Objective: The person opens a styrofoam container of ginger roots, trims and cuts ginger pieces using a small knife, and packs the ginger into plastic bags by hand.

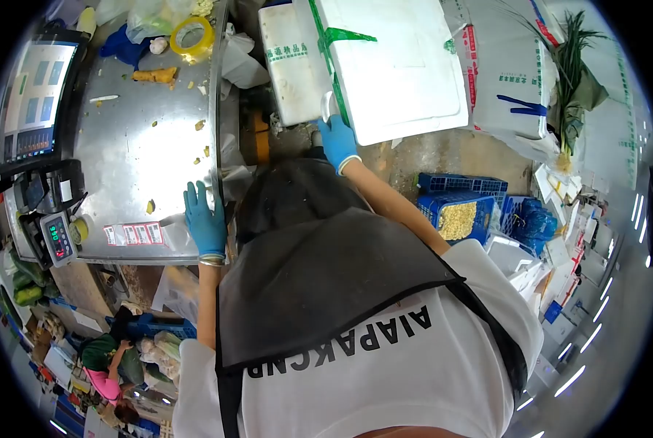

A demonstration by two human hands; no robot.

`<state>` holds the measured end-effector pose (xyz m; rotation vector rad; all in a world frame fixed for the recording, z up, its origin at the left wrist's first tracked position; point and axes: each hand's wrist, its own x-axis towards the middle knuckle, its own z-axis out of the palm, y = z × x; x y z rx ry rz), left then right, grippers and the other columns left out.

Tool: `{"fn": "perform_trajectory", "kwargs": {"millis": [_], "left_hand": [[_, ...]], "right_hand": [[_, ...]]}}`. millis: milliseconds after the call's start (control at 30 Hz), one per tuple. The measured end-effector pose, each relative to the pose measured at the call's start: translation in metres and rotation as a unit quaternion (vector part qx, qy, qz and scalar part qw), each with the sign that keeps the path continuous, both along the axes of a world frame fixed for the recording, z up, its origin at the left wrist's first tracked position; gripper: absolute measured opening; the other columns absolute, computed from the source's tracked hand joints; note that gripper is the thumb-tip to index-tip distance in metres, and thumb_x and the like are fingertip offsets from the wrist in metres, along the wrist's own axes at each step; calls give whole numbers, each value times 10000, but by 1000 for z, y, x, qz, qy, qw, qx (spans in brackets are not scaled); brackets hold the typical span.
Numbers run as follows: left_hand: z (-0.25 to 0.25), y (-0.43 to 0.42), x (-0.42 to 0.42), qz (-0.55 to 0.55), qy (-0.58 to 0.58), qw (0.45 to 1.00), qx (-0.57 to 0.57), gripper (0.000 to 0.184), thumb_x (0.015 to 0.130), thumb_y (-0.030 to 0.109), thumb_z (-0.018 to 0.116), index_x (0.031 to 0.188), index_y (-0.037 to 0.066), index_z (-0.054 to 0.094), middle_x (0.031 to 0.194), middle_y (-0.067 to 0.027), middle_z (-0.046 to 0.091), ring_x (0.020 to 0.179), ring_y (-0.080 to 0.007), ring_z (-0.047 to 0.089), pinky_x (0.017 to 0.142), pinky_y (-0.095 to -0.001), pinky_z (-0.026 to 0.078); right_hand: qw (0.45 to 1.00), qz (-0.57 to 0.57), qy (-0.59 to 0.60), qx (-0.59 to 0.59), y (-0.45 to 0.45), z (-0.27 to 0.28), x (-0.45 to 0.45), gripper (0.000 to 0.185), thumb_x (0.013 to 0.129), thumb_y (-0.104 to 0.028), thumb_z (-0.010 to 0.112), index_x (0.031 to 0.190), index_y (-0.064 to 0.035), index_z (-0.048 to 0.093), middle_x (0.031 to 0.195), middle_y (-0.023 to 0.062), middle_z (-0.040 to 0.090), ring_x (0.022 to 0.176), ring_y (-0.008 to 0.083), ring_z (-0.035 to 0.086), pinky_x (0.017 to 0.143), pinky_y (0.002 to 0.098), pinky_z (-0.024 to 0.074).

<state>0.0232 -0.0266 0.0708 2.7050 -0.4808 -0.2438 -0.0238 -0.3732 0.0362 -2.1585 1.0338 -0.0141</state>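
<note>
Ahead and slightly right of your body, the foam box (403, 69) lies just beyond your right hand (337, 142), its near-left corner at the fingers. Visible long side runs forward, away from you, far end leaning a little left; the box passes out of view at the top, so the true long axis is unsure. Right hand is clearly the nearer. Its fingers point forward, bent at the corner beside a white strip (325, 108); can't tell whether they pinch it or merely touch the box. Left hand (206, 223) lies palm down at the right edge of the steel table (144, 146), holding nothing visible, fingers extended with slight gaps; labels (133, 234) are just to its left. Green tape (350, 34) crosses the lid. Close on the left, a second box (288, 80) crowds that side, with a plastic bag (242, 64) between it and the table. Right of your right forearm, a blue crate (430, 208) holds pale pieces, well apart from the fingers.
</note>
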Motion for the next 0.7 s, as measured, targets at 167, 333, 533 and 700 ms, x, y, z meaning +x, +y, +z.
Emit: {"fn": "perform_trajectory", "kwargs": {"millis": [167, 333, 533, 700], "left_hand": [[36, -68, 38, -82, 11, 994, -66, 514, 912, 177, 575, 1384, 11, 457, 1452, -232, 414, 1330, -427, 392, 1086, -454, 348], [32, -98, 40, -125, 41, 984, -124, 433, 880, 164, 622, 1280, 11, 561, 1315, -210, 547, 1191, -366, 542, 1012, -408, 431], [8, -117, 23, -236, 49, 965, -99, 394, 906, 215, 593, 1249, 21, 583, 1294, -179, 571, 1139, -344, 572, 965, -409, 460], [13, -139, 23, -306, 36, 950, -45, 393, 912, 239, 580, 1224, 1, 582, 1293, -177, 574, 1119, -331, 584, 956, -415, 463]], "right_hand": [[996, -57, -38, 59, -1, -8, 12, 285, 952, -246, 573, 976, 35, 533, 878, 307, 623, 842, 494, 596, 725, 511, 471], [988, 1, -16, 150, -10, -41, -6, 334, 950, -283, 542, 1017, 44, 541, 939, 318, 619, 899, 490, 595, 770, 528, 474], [995, 21, 66, 72, 1, -22, -75, 354, 940, -339, 553, 958, 15, 550, 939, 325, 623, 910, 527, 570, 768, 559, 463], [997, 61, -2, 57, 13, -1, -48, 321, 948, -314, 543, 1000, 3, 541, 967, 337, 607, 867, 519, 583, 738, 551, 467]]}}
